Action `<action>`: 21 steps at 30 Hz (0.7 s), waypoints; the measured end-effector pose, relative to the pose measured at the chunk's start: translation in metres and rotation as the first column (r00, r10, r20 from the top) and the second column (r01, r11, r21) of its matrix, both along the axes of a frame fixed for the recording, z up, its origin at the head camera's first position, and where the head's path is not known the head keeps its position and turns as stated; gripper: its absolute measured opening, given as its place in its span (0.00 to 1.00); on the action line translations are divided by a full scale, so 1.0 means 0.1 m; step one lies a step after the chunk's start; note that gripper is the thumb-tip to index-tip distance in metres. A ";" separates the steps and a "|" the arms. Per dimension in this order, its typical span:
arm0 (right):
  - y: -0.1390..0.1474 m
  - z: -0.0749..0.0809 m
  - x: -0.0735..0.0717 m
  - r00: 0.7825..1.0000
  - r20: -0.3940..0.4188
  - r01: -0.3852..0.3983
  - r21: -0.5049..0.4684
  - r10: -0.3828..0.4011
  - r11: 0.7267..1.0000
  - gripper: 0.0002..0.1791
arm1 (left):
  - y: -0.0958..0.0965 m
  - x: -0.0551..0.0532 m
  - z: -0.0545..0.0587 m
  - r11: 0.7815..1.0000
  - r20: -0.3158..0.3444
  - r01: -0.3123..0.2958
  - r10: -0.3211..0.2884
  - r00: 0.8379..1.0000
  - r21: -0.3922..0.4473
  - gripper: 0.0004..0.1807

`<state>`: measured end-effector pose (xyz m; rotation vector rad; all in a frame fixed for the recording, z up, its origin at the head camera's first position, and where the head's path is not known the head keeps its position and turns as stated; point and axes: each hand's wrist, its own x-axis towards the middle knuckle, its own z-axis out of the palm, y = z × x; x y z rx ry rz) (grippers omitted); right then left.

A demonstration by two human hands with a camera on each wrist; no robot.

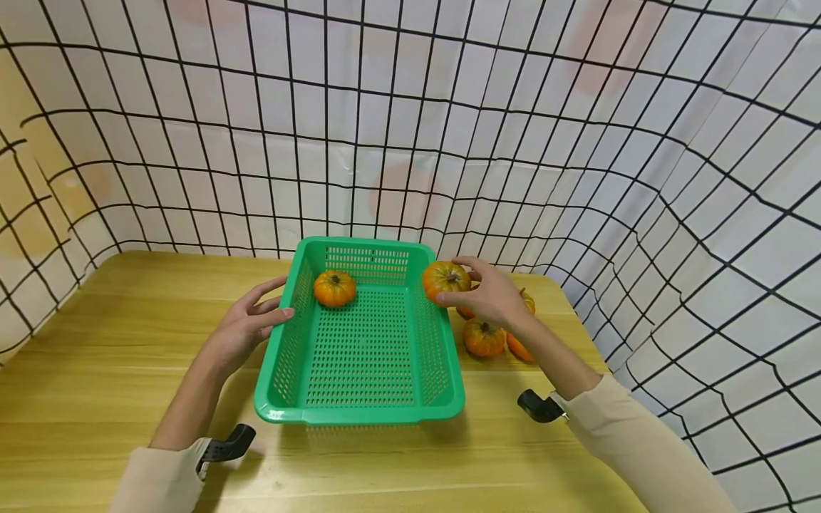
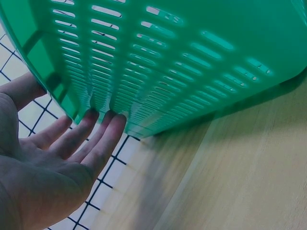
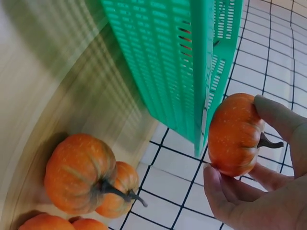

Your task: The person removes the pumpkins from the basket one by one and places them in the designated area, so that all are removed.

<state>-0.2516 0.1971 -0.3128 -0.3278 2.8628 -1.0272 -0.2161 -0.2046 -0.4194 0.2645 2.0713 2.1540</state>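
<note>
A green plastic basket [image 1: 359,415] with slotted walls stands on the table, one small orange pumpkin [image 1: 334,288] lying in its far left corner. At its left side, my left hand [image 1: 240,324] grips the rim, thumb over the top; the left wrist view shows the fingers [image 2: 103,143] against the outer wall. My right hand [image 1: 494,292] holds another pumpkin [image 3: 234,134] between thumb and fingers, raised at the basket's right rim, its dark stem toward the palm. Below that hand, several pumpkins [image 1: 484,338] rest on the table, partly hidden by the hand and forearm.
The wooden table [image 1: 128,342] extends to both sides of the basket. A white backdrop with a black wire grid [image 1: 359,142] rises behind the table and along its sides. A black wrist-worn device [image 1: 540,406] juts from the right sleeve, a similar one [image 1: 229,443] from the left.
</note>
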 end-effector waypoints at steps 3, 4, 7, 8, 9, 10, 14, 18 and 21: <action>0.06 0.00 0.01 1.000 0.002 -0.008 0.016 0.008 1.000 0.45 | 0.00 0.00 0.01 1.000 0.001 -0.001 0.001 1.000 -0.002 0.41; 0.08 0.00 0.01 1.000 0.005 -0.009 0.021 0.009 1.000 0.45 | 0.00 0.00 0.01 1.000 0.002 -0.001 0.001 1.000 -0.003 0.41; 0.14 -0.01 0.01 1.000 0.014 -0.009 0.036 0.008 0.999 0.45 | 0.00 0.01 0.01 1.000 0.004 -0.001 0.001 1.000 -0.006 0.42; 0.16 -0.01 0.02 1.000 0.017 -0.007 0.041 0.006 0.999 0.45 | 0.00 0.01 0.01 1.000 0.004 -0.001 0.001 1.000 -0.007 0.42; 0.18 -0.01 0.02 1.000 0.019 -0.007 0.043 0.006 0.999 0.45 | 0.00 0.01 0.02 1.000 0.004 -0.001 0.001 1.000 -0.008 0.42; 0.20 -0.02 0.02 1.000 0.023 -0.004 0.041 0.003 0.999 0.45 | 0.00 0.02 0.02 1.000 0.003 -0.001 0.001 1.000 -0.009 0.42; 0.28 -0.02 0.04 0.999 0.035 -0.008 0.042 0.007 0.999 0.46 | 0.00 0.02 0.02 1.000 0.001 -0.002 0.002 1.000 -0.015 0.41; 0.36 -0.01 0.05 0.999 0.033 -0.041 0.063 0.039 0.997 0.46 | 0.01 0.02 0.02 1.000 0.001 0.000 0.000 1.000 -0.013 0.41; 0.41 -0.01 0.05 0.998 0.020 -0.068 0.100 0.066 0.993 0.46 | 0.01 0.02 0.02 1.000 0.000 0.001 -0.001 1.000 -0.006 0.41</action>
